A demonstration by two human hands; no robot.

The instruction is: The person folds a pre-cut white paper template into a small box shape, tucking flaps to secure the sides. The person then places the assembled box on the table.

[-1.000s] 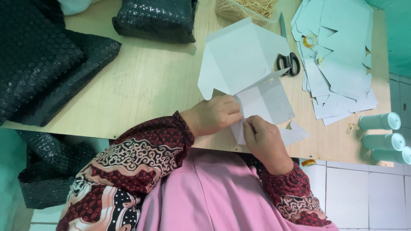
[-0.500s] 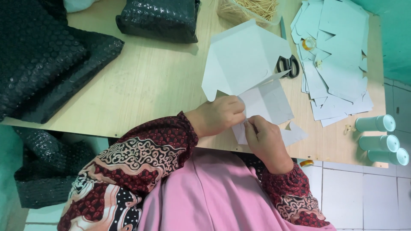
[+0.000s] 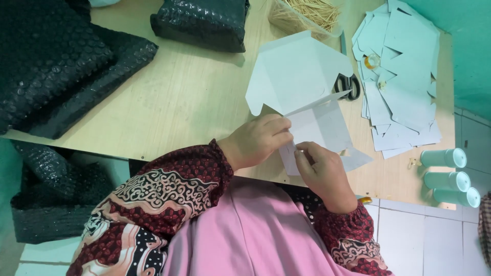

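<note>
A: What are the hands doing?

B: Both are on a pale blue-grey card cut-out (image 3: 302, 87), a flat box blank, at the near edge of the wooden bench (image 3: 179, 102). The left hand (image 3: 258, 140) is curled, fingers pressed down on the fold line of the lower flap. The right hand (image 3: 322, 171) pinches the near corner of that same flap between thumb and fingers.

A: And the card itself?

B: Its wide upper part lies flat on the bench; the lower flap is bent up along a crease (a thin raised edge shows there), just in front of the person's chest.

A: What lies around it?

B: Black-handled scissors (image 3: 349, 86) sit touching the card's right edge. Beyond them is a loose stack of cut-outs (image 3: 404, 76) of the same colour. A clear tub of thin wooden sticks (image 3: 307, 13) stands at the far edge, and a black bubble-wrap parcel (image 3: 202, 23) beside it. More black bubble wrap (image 3: 56, 61) is heaped on the left end. Three pale green capped tubes (image 3: 450, 174) lie off the bench's right end, near the white tiled floor.
</note>
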